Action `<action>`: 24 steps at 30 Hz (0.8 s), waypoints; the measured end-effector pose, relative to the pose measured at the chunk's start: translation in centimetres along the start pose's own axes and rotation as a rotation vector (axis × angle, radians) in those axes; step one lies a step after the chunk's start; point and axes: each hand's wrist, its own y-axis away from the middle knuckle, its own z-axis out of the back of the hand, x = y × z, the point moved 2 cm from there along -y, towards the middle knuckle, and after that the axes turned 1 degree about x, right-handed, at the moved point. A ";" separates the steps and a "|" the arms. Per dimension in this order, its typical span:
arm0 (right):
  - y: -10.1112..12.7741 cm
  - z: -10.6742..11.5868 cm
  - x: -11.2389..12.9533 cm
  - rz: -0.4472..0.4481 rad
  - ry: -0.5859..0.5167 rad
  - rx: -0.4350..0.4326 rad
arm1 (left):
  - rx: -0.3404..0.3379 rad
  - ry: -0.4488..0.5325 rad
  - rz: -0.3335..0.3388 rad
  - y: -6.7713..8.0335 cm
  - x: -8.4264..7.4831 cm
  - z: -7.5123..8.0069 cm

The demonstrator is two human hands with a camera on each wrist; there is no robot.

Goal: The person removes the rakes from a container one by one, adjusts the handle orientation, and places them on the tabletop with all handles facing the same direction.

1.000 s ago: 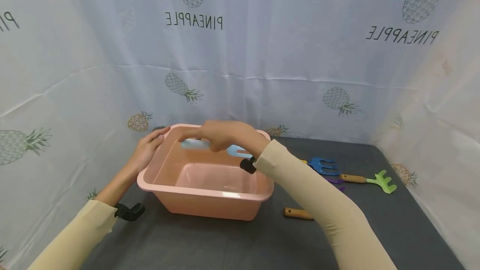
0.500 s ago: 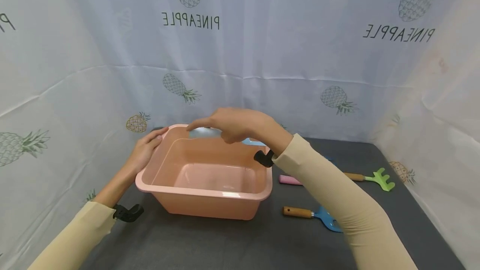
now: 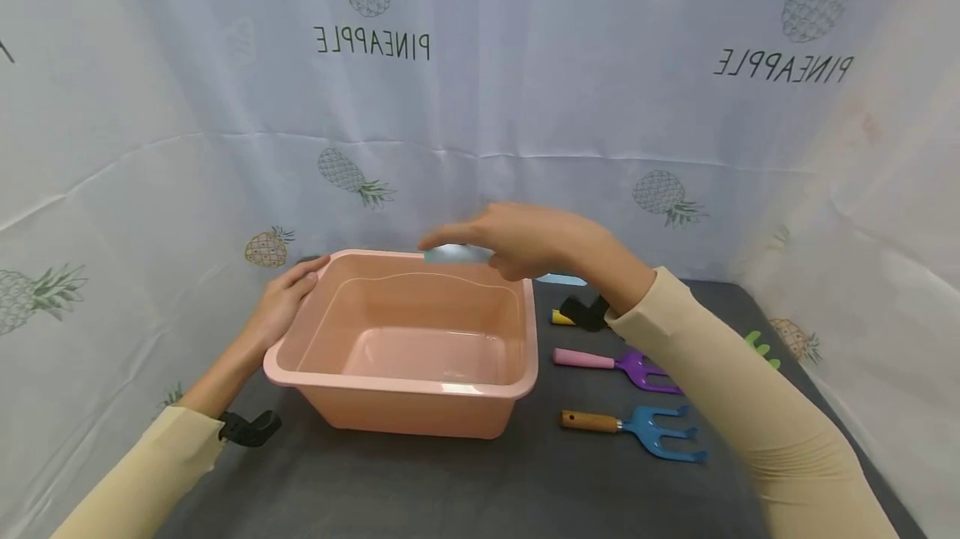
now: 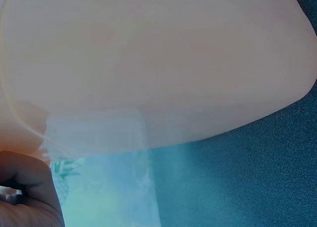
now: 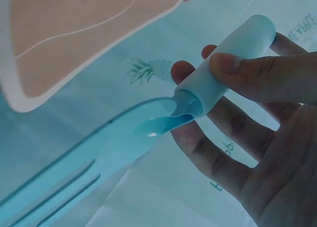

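A pink plastic basin (image 3: pixel 412 410) stands on the dark tabletop. My left hand (image 3: pixel 281 310) grips its left rim, the thumb over the edge; in the left wrist view that hand (image 4: pixel 27 192) shows at the lower-left corner. Beyond the basin's back right rim, my right hand (image 3: pixel 532 239) holds up a light blue slotted garden shovel (image 3: pixel 456 254). In the right wrist view, the thumb and fingers of this hand (image 5: pixel 247 118) pinch the shovel's pale round handle (image 5: pixel 228 63). Its slotted blade (image 5: pixel 99 152) points away to the lower left, the tip out of view.
On the table to the right lie a blue garden fork (image 3: pixel 652 431) with a wooden handle and a purple fork (image 3: pixel 637 368) with a pink handle. A yellow handle (image 3: pixel 561 317) and a green rake (image 3: pixel 757 346) are partly hidden by my right arm. A pineapple-printed curtain (image 3: pixel 480 106) hangs behind.
My right hand has lifted the slotted shovel from over the basin and carried it right, past the back rim. The left hand keeps hold of the rim.
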 end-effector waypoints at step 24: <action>6.9 -5.0 -5.7 -0.218 0.004 0.040 | 0.014 -0.001 -0.008 0.0 0.0 0.0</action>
